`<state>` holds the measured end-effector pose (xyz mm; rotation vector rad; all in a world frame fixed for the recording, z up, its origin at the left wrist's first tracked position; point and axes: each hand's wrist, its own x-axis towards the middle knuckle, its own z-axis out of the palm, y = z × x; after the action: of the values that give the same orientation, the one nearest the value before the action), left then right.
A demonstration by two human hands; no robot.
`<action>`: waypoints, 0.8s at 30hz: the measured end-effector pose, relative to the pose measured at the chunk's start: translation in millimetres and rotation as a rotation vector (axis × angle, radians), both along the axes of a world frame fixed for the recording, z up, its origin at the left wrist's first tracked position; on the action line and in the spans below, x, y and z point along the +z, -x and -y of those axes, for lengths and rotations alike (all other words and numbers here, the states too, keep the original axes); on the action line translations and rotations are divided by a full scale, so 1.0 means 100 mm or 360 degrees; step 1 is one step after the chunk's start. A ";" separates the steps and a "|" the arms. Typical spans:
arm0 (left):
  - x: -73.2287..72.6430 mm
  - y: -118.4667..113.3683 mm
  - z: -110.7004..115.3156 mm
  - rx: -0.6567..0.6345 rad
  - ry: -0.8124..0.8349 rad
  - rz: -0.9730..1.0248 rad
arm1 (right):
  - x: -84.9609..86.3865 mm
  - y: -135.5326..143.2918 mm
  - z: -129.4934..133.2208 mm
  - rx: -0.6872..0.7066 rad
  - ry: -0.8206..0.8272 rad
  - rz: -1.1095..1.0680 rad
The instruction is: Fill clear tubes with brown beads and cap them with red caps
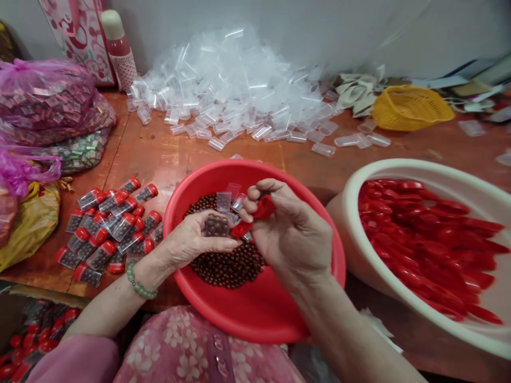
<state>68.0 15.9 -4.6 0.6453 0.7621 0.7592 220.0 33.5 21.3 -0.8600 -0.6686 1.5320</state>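
Observation:
My left hand (191, 238) holds a clear tube filled with brown beads (216, 225) between thumb and fingers, above a red basin (255, 316). Close to the tube's right end, my right hand (289, 226) has its fingers closed round red plastic caps (263, 207); one cap shows near the tube's mouth. Whether cap and tube touch is not clear. Inside the basin lie many loose brown beads (227, 266) and a few empty clear tubes (223, 201). On the table left of the basin are several filled tubes with red caps (101, 254).
A cream tub (349, 213) of red caps stands at the right. Clear tubes (239, 80) are heaped against the wall, with a yellow basket (413, 109) to their right. Plastic bags (48, 101), a bottle (115, 40) and a patterned bag (85, 48) are at the left.

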 end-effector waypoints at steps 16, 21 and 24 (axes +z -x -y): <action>0.01 -0.01 0.06 0.0272 -0.0118 -0.0271 | -0.29 -0.06 0.14 -0.0084 -0.0016 0.0436; 0.01 0.00 0.04 0.0274 -0.0118 -0.0255 | -0.26 -0.28 0.19 0.0240 -0.0065 0.0855; 0.00 0.00 0.04 0.0270 -0.0080 -0.0256 | -0.21 -0.38 0.19 0.0545 -0.0208 0.1157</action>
<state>68.5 12.2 -4.5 0.6992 0.9566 0.8908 258.0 14.4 0.5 -1.2579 -1.4884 1.4317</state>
